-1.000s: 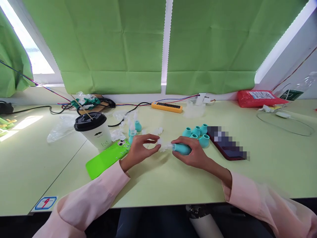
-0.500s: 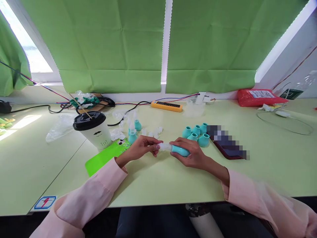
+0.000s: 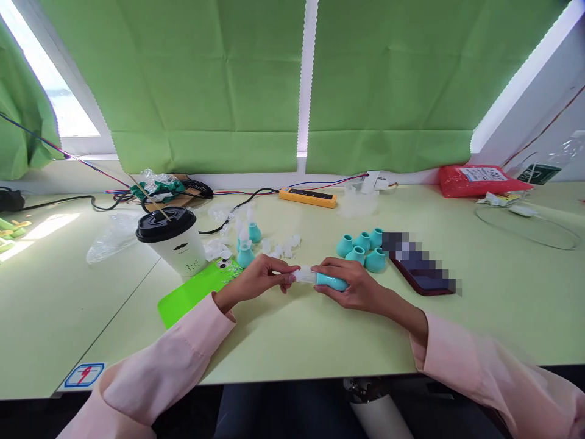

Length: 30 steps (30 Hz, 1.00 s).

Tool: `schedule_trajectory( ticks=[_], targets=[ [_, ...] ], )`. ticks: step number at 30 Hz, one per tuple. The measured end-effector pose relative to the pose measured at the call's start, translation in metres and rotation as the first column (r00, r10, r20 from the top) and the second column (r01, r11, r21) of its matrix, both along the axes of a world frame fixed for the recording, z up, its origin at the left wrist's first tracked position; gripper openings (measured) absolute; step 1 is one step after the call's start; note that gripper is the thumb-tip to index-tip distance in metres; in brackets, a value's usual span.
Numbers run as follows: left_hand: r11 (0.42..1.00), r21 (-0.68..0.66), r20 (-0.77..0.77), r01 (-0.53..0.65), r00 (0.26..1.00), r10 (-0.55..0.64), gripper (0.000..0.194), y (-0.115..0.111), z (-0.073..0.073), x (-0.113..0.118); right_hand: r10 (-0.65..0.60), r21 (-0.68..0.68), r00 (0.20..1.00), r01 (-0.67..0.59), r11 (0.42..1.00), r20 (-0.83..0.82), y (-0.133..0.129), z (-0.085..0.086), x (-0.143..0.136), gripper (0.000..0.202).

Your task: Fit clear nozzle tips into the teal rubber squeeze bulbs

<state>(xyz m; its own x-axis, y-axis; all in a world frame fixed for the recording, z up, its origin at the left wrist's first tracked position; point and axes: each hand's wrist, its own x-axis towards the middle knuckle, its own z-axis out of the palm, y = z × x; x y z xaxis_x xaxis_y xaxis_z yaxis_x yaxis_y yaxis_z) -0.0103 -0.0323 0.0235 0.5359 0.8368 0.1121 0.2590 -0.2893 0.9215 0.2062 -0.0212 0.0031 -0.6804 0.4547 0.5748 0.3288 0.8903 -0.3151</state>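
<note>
My right hand [image 3: 354, 283] is wrapped round a teal bulb [image 3: 331, 281] that lies on its side above the table. A translucent white nozzle [image 3: 306, 275] sticks out of the bulb's left end. My left hand [image 3: 265, 277] pinches the nozzle's far end between thumb and fingers. Several empty teal bulbs [image 3: 375, 260] stand grouped behind my right hand. Behind my left hand are a few teal bulbs [image 3: 245, 256] with clear nozzles fitted, standing upright. Small translucent pieces [image 3: 287, 250] lie between the two groups.
A white cup [image 3: 183, 253] with a black lid and a green phone case [image 3: 192, 299] are at the left. A dark phone [image 3: 423, 271] lies at the right. Farther back are an orange power strip [image 3: 308, 197], cables and a red package [image 3: 479, 181].
Both hands keep nearly the same pose, with the nozzle and bulb still between them. The whole view has shifted very slightly.
</note>
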Motion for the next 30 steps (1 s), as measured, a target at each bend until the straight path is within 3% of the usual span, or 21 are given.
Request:
schedule_trajectory(
  ticks=[5,11,18,24,30],
  targets=[
    [0.989,0.145,-0.089,0.029,0.996,-0.016,0.025,-0.002,-0.001,0.001,-0.007,-0.082,1.0,0.009,0.997,0.019,0.0,0.008,0.001,0.025],
    [0.978,0.192,-0.155,0.082,0.987,-0.052,0.027,-0.005,-0.002,0.003,0.044,-0.194,0.998,-0.035,0.98,0.041,0.001,0.011,0.003,0.024],
    [0.999,0.048,0.001,0.014,1.0,-0.014,0.028,-0.005,-0.002,0.003,-0.013,-0.268,0.999,-0.001,0.963,-0.049,0.0,0.012,0.0,0.024],
    [0.993,-0.028,0.171,-0.115,0.978,0.118,0.033,-0.002,0.004,0.008,-0.174,-0.429,0.957,0.061,0.901,-0.23,-0.007,0.009,-0.012,0.026],
    [0.982,-0.006,0.289,-0.19,0.94,0.183,0.03,-0.004,0.0,0.021,-0.184,-0.323,0.935,0.082,0.943,-0.302,-0.009,0.006,-0.018,0.023]
  ],
)
